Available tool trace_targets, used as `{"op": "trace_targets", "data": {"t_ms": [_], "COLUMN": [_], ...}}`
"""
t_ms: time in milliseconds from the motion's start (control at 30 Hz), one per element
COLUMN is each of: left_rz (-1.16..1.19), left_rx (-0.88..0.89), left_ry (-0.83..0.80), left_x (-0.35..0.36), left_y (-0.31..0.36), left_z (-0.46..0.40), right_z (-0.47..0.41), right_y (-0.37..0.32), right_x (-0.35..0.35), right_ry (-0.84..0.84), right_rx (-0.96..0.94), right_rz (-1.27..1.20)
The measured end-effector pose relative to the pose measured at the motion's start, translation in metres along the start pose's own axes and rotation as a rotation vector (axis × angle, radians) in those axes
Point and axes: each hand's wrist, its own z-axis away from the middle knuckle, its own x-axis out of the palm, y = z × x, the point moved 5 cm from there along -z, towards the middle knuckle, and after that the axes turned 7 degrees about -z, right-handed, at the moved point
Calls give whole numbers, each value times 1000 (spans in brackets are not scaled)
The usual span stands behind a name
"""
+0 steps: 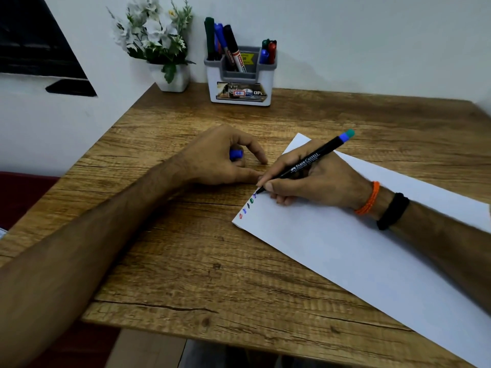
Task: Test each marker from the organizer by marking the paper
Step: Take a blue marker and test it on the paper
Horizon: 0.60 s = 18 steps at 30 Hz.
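Head view: the right hand [316, 181] pinches a black marker [305, 162] between thumb and fingers in a writing grip, tip down on the paper [345, 248] at its left edge. The barrel slants up and away from the tip, which keeps the blue-green rear end clear of the knuckles and leaves the tip visible. The heel of this hand rests on the sheet, which probably pins it against sliding.

The left hand [220, 160] lies on the table [186, 261] just beside the paper, fingers curled around a blue cap [236, 154]. Judged from its position, the cap is kept ready for refitting after the stroke.

A row of small test marks [247, 205] runs along the paper edge toward the near corner. About five can be counted: red, blue, dark, green and a purplish one at the tip; the last is partly hidden, so the count is uncertain.

Beyond the hands, the organizer [240, 78] stands at the far edge of the table. It holds three tall markers in the left compartment and roughly three shorter ones on the right. One potted flower arrangement [162, 43] stands left of it. Two bands, one orange and one black, circle the right wrist.
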Motion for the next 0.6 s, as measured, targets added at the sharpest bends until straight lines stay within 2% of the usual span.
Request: {"op": "trace_targets", "data": {"t_ms": [467,600], "left_rz": [-23,-31], "left_rx": [1,-8], "left_ry": [-2,-11], "left_x": [0,0], "left_y": [0,1], "left_z": [0,0], "right_z": [-1,-1], "right_y": [4,5], "right_x": [-1,-5], "right_ry": [-1,46], "right_rx": [14,-6], "right_rz": [-41,-140]}}
